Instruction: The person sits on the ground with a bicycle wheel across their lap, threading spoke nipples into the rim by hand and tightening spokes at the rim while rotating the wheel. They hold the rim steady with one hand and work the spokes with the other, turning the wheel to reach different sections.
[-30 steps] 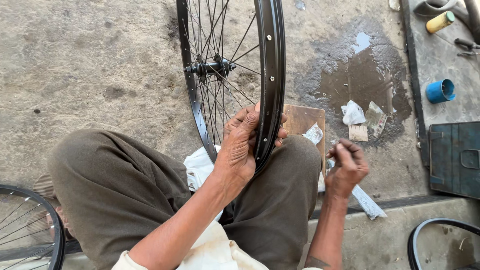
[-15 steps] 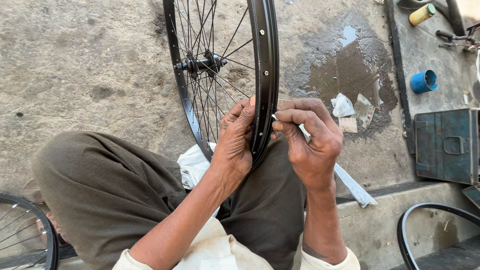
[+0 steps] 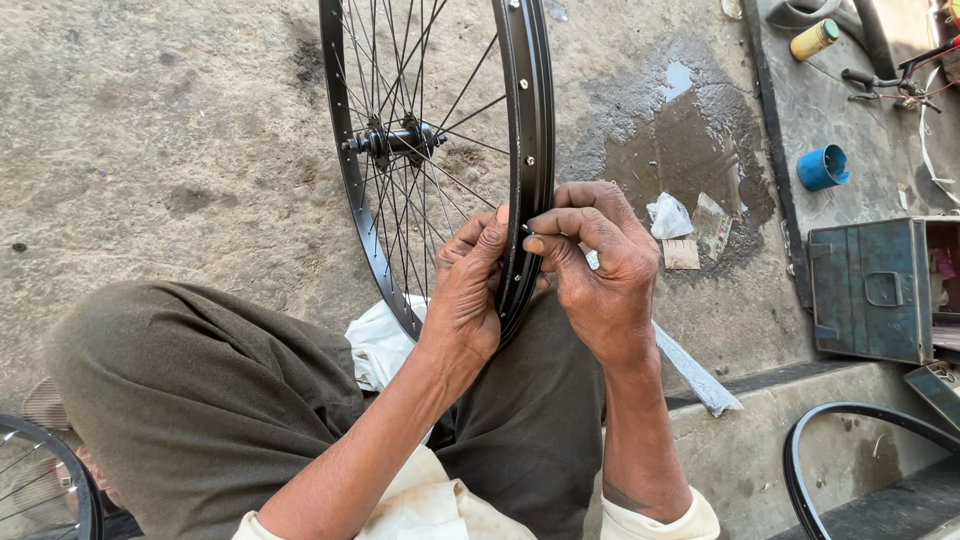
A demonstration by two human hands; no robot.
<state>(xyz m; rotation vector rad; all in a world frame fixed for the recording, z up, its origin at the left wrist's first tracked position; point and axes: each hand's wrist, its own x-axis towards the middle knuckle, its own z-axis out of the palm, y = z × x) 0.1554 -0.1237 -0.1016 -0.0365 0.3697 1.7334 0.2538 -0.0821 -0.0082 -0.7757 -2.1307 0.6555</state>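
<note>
Bright daylight; sharp, soft shadows

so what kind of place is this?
Likely an outdoor bicycle repair spot: a spoked wheel held upright on bare concrete ground, a metal toolbox nearby, and a spare rim lying on the step.

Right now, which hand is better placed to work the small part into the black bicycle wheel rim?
Right, probably. The right hand already pinches something tiny at the black spoked bicycle wheel rim, its fingers at the rim's inner face. The left hand grips the rim, steadying it.
</note>
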